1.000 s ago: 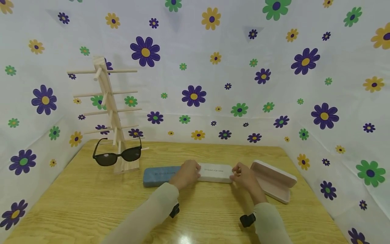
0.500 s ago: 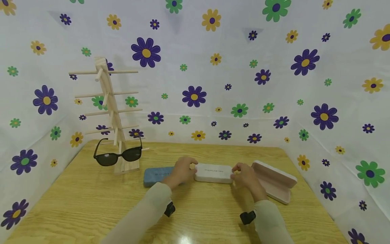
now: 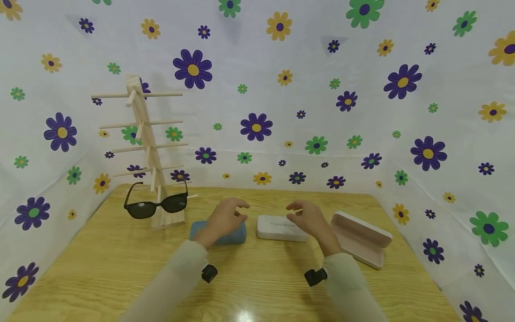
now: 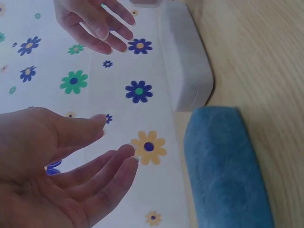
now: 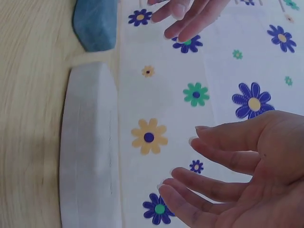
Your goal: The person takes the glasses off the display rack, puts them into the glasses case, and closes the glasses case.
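A closed white glasses case (image 3: 273,229) with small lettering lies on the table. To its left lies a closed blue glasses case (image 3: 237,235), partly hidden behind my left hand (image 3: 223,218). That hand hovers over the blue case, thumb and fingers apart and holding nothing. My right hand (image 3: 310,219) hangs over the right end of the white case, its fingers loosely bent around nothing. In the left wrist view the blue case (image 4: 225,166) and the white case (image 4: 185,57) lie end to end. The right wrist view shows the white case (image 5: 90,147) below my bare fingers.
An open case with a pinkish lining (image 3: 358,243) lies at the right. A wooden peg stand (image 3: 149,147) rises at the left, with black sunglasses (image 3: 157,207) on its lowest pegs. Flowered white cloth (image 3: 257,53) surrounds the wooden table (image 3: 261,286) at the back and sides.
Both hands have left the ends of the white case and lifted. My left hand has moved left over the blue case. The white case has shifted slightly left, toward the blue one.
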Action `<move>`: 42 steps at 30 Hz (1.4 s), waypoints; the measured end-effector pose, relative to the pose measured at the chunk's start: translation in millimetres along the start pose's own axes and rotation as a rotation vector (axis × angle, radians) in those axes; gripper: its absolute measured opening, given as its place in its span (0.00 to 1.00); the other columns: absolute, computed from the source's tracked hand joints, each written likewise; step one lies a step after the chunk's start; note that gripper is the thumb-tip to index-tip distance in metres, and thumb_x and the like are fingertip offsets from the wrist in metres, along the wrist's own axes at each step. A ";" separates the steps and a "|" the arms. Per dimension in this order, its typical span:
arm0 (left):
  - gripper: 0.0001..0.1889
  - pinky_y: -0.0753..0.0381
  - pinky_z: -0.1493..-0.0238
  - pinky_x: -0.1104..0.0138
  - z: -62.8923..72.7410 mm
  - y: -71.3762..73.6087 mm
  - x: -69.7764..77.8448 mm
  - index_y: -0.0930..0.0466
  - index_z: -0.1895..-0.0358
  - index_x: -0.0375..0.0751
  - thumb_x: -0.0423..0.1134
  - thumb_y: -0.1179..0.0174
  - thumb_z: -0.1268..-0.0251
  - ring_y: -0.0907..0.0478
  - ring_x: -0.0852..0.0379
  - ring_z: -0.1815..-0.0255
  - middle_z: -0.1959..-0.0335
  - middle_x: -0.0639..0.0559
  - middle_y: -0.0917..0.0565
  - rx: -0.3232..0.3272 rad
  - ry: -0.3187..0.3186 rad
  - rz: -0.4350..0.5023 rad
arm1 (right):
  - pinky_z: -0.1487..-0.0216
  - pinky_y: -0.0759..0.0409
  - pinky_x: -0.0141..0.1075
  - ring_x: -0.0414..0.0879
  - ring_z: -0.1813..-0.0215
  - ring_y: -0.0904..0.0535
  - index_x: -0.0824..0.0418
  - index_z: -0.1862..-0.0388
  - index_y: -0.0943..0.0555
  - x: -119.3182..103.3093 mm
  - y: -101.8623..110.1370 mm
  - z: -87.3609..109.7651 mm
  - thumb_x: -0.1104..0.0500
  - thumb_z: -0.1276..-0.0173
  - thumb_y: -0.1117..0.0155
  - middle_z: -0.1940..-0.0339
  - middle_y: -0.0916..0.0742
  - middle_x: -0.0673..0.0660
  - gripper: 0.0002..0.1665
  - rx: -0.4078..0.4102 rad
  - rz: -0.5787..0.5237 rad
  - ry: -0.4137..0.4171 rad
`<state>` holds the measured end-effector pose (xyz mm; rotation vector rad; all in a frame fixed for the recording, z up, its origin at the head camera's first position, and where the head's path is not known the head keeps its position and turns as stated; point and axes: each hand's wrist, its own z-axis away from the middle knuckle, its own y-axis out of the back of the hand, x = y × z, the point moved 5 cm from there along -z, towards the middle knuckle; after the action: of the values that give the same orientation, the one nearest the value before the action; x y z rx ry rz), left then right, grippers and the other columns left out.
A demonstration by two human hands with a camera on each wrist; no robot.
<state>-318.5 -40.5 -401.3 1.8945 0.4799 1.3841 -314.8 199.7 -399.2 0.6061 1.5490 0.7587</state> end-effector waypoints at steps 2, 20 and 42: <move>0.16 0.11 0.56 0.59 3.6 7.8 -0.2 0.15 0.41 0.40 0.31 0.35 0.30 0.12 0.45 0.51 0.39 0.42 0.16 -0.002 0.002 0.003 | 0.43 0.14 0.51 0.61 0.40 0.16 0.64 0.43 0.15 -7.2 -1.3 -2.4 0.60 0.26 0.35 0.39 0.13 0.64 0.16 0.006 -0.024 0.015; 0.15 0.11 0.62 0.61 46.7 61.4 -4.6 0.14 0.43 0.36 0.29 0.34 0.31 0.11 0.44 0.56 0.41 0.37 0.15 0.084 -0.148 -0.011 | 0.48 0.12 0.47 0.57 0.42 0.13 0.61 0.46 0.14 -69.4 -14.6 -5.9 0.61 0.27 0.33 0.43 0.11 0.61 0.13 0.000 -0.117 0.115; 0.13 0.11 0.60 0.67 101.4 130.8 -51.3 0.13 0.45 0.38 0.31 0.33 0.31 0.12 0.50 0.56 0.50 0.42 0.10 0.187 -0.059 -0.039 | 0.43 0.13 0.48 0.57 0.44 0.13 0.62 0.43 0.15 -120.4 -52.2 -19.3 0.62 0.25 0.35 0.44 0.11 0.61 0.14 -0.037 -0.200 0.273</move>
<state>-257.7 -195.8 -354.0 2.0577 0.6323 1.2921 -317.4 72.9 -360.4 0.3222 1.8108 0.7375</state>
